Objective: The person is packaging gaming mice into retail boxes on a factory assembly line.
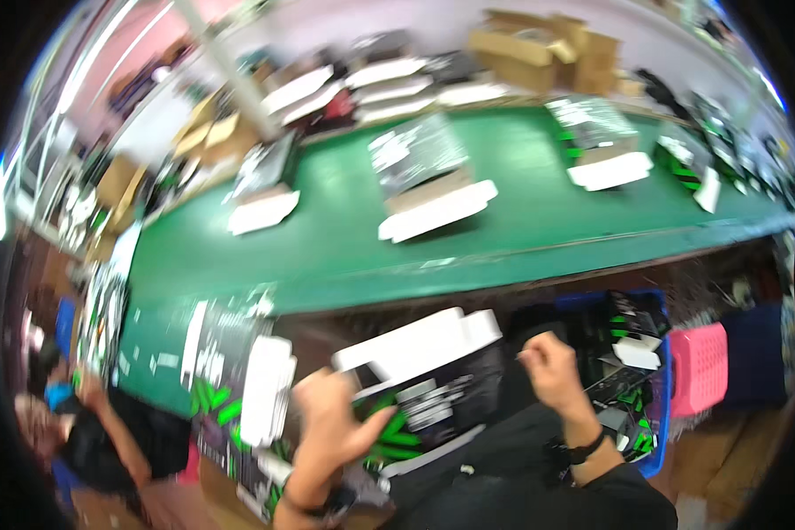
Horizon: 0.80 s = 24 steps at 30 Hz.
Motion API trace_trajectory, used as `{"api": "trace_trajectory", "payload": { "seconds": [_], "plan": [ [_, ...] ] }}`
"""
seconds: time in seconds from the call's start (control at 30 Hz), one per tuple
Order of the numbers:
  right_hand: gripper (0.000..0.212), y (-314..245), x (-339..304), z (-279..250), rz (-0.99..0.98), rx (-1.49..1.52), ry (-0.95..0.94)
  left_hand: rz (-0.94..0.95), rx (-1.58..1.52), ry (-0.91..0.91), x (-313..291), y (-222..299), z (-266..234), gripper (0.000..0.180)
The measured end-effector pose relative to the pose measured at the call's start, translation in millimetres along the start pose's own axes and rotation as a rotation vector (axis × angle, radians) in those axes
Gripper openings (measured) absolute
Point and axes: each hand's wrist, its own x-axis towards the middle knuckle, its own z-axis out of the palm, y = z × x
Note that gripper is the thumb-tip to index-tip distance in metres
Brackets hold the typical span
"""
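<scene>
A black and green printed cardboard box (442,406) with white inner flaps raised lies tilted across my lap. My left hand (327,415) is at its left end, thumb spread out over the printed face; its fingertips are blurred. To the right of the box and apart from it, my right hand (552,367) is raised with its fingers curled together. Whether anything small is between those fingers does not show. Next to my left hand stands a stack of flat boxes with white flaps (268,389).
Across the green conveyor belt (327,247) lie several open boxes, one with a grey bagged item (420,155). A blue crate (661,442) of black and green packaging stands at my right, beside a pink plastic stool (700,367). Another person (106,424) works at the left.
</scene>
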Motion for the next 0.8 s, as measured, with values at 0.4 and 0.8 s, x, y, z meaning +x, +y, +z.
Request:
{"api": "trace_trajectory", "payload": {
  "seconds": [0.4, 0.8],
  "plan": [
    [0.023, -58.2, 54.7, 23.6, -0.922, -0.380, -0.343, -0.136, -1.345, -0.344, 4.0, 35.0, 167.3, 0.045],
    [0.022, -82.4, 70.9, 32.9, -1.094, -0.313, -0.688, 0.204, -1.125, -0.205, -6.1, 17.5, 169.1, 0.029]
  ]
}}
